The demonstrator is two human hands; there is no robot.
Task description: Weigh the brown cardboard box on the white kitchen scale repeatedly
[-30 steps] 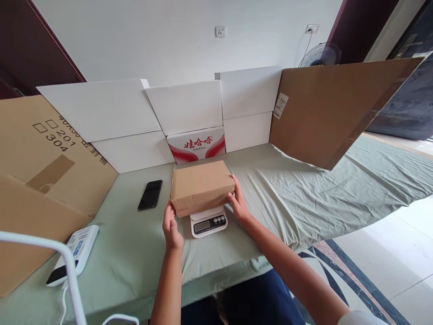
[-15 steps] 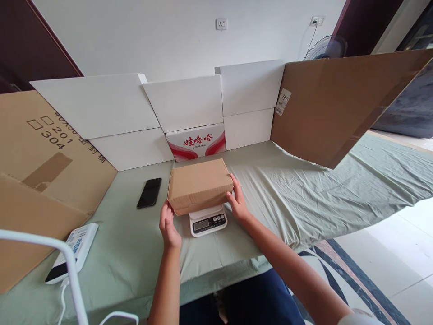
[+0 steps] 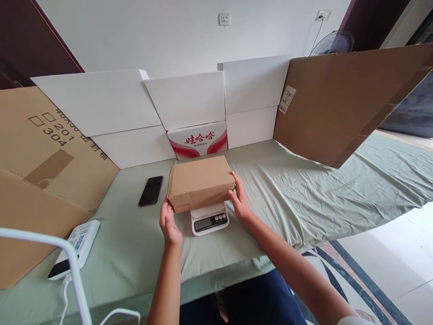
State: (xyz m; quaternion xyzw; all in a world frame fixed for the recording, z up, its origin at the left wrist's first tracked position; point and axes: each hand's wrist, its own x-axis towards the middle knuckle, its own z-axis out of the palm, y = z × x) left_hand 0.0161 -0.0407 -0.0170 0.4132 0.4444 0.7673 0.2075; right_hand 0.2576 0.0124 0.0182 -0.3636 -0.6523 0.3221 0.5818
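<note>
A brown cardboard box is held between my two hands, over the platform of a white kitchen scale. My left hand grips the box's near left corner, its fingertips partly hidden behind the box. On the right end, my right hand has its thumb on the front face and fingers on the side. The scale's dark display panel and buttons face me; the box covers the rear of its platform. Whether the box rests fully on the scale, I cannot tell.
A black phone lies left of the box. Further left is a white power strip with a cable, near a white tube. White boxes and large cardboard panels stand around the green cloth.
Both hands keep the same hold on the box, which stays over the scale. The whole view has shifted slightly.
</note>
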